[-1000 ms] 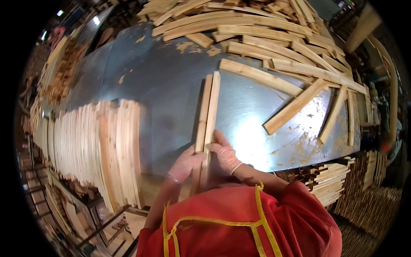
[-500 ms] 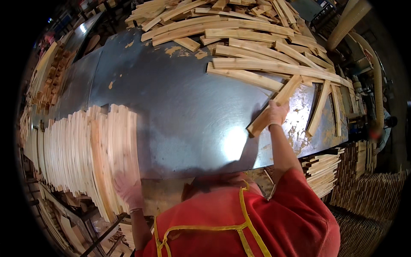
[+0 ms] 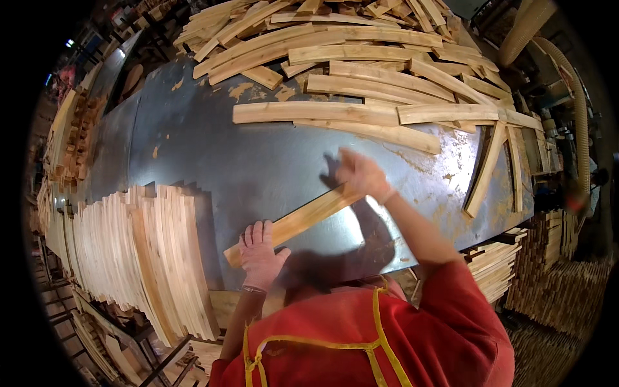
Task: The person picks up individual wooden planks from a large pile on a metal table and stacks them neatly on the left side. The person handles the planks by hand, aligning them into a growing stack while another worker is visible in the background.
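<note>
Under the right hand [image 3: 362,175], the plank [image 3: 300,221] ends unseen.

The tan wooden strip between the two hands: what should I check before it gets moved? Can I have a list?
1. Left hand in a pale glove touching the tan wooden strip: ok, its fingers lie over the left end.
2. Right hand's grip: cannot tell, the hand is blurred at the other end.
3. Strip clear of the packed row of pale wooden strips: ok, some grey metal tabletop shows between.
4. Strip clear of the loose tan wooden heap: ok, they're apart.
5. Heap tidy: not ok, its pieces cross at different angles.
</note>
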The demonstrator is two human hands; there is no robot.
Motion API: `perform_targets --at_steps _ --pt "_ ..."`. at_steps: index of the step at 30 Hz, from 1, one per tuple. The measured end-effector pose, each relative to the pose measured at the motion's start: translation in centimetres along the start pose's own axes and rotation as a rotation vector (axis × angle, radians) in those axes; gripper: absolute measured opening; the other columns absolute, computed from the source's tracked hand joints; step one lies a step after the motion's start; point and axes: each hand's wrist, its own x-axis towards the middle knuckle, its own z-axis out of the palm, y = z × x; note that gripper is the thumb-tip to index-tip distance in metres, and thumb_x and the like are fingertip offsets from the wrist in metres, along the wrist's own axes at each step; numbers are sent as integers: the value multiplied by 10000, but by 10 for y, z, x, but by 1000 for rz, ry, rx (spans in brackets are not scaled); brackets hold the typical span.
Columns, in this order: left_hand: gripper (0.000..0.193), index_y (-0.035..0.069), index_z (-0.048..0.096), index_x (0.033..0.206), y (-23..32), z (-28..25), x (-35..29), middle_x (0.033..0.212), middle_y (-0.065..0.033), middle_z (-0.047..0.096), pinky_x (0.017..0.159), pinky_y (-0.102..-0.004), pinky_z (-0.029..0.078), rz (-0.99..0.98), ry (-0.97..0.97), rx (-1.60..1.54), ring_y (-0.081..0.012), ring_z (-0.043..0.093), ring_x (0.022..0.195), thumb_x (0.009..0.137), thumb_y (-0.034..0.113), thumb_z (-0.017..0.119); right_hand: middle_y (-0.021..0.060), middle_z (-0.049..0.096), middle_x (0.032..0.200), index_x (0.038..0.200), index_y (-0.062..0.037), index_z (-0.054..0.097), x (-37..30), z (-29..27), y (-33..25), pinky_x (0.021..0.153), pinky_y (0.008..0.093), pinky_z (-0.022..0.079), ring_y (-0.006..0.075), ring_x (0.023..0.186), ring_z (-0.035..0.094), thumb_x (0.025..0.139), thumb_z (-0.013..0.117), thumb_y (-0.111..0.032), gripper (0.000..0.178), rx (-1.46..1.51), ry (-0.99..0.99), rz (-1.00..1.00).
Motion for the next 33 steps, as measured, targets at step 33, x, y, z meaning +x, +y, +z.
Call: perform_targets --at_steps 33 --pt "598 14 664 1319 -125 -9 -87 1467 -187 571 1212 -463 411 -259 325 -1 -406 522 1382 833 347 769 259 741 1141 1415 -94 546 -101 128 -51 981 495 542 450 1115 694 955 655 -476 608 69 -526 -280"
